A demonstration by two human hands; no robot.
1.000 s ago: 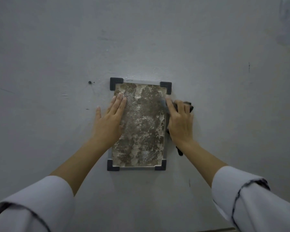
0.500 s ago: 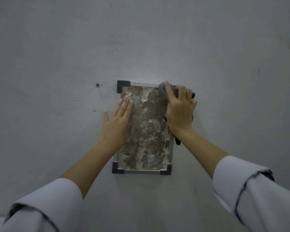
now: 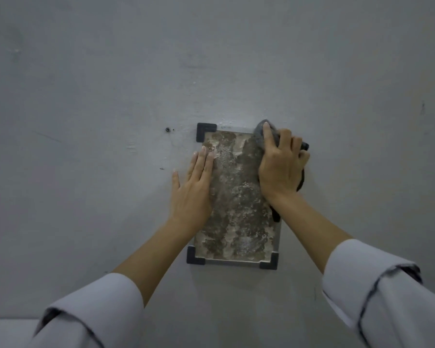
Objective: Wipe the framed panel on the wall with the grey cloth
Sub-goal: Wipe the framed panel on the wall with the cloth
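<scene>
Right hand [image 3: 280,167], fingers curled around the grey cloth [image 3: 261,133], presses it onto the upper right corner of the framed panel [image 3: 236,197]. Left hand [image 3: 192,187] lies flat, fingers straight, across the panel's left edge on the grey wall [image 3: 86,121].

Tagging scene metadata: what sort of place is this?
Likely an indoor mock-up or test wall, not a lived-in room: plain grey wall with a dark spot, one mottled panel in dark corner brackets, right hand gripping a cloth on it. Hard to be sure.
</scene>
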